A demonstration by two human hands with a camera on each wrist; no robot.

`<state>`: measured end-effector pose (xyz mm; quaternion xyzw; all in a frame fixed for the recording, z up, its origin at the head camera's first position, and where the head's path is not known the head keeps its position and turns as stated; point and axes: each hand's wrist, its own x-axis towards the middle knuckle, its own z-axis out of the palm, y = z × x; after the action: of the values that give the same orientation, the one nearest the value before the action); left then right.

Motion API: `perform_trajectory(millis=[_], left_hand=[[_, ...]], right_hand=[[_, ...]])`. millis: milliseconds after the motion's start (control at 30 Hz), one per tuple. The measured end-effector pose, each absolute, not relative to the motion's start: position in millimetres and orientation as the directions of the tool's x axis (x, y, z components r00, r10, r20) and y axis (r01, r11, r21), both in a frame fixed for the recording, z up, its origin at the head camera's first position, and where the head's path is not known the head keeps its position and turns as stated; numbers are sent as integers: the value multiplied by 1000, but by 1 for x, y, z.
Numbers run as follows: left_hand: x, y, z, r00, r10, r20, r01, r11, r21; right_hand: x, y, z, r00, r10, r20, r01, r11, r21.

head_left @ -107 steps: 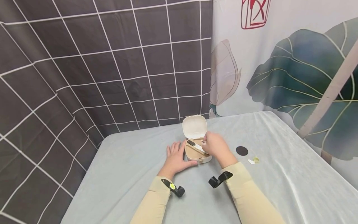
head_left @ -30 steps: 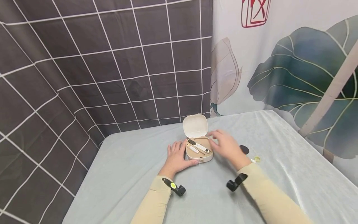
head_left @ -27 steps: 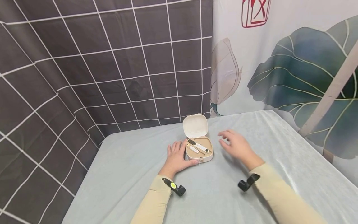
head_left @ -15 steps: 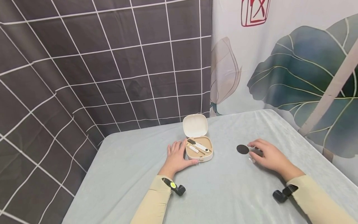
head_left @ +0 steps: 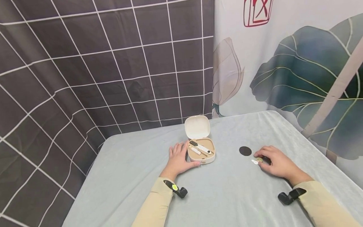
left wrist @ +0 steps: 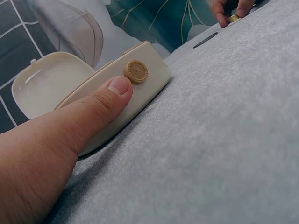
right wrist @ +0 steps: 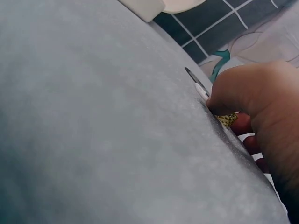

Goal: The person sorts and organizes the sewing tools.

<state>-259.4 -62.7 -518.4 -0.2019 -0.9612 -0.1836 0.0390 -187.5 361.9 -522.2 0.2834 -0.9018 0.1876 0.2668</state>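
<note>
A small cream sewing box (head_left: 209, 160) stands with its lid (head_left: 197, 127) raised. In its tan tray lie a white tool with a dark end (head_left: 202, 148) and a slim white piece (head_left: 195, 150). My left hand (head_left: 176, 162) rests spread against the box's left side, its thumb straight on the front wall beside a button-shaped catch (left wrist: 136, 72). Away to the right, my right hand (head_left: 276, 162) pinches a gold dimpled thimble (right wrist: 227, 119) between thumb and finger, low over the cloth. A flat white needle threader (head_left: 254, 162) lies beside the thimble.
A flat black disc (head_left: 245, 151) lies on the pale blue cloth (head_left: 221, 195), between the box and my right hand. A dark grid-patterned curtain (head_left: 141, 69) and a leaf-printed one (head_left: 306, 69) hang behind the table.
My right hand has moved from inside the box rightward to the thimble and pinches it. The slim white piece now lies in the tray. My left hand stays against the box.
</note>
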Motion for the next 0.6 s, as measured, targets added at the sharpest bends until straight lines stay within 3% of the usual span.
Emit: perform_trajectory(millis=[367, 600], left_hand=[[-257, -64, -515, -914, 378, 150, 406, 846, 345], [-258, -64, -515, -914, 377, 148, 405, 851, 334]], right_hand=[[-186, 360, -519, -725, -393, 565, -584, 786, -202], [-194, 355, -507, -702, -426, 571, -616, 766, -186]])
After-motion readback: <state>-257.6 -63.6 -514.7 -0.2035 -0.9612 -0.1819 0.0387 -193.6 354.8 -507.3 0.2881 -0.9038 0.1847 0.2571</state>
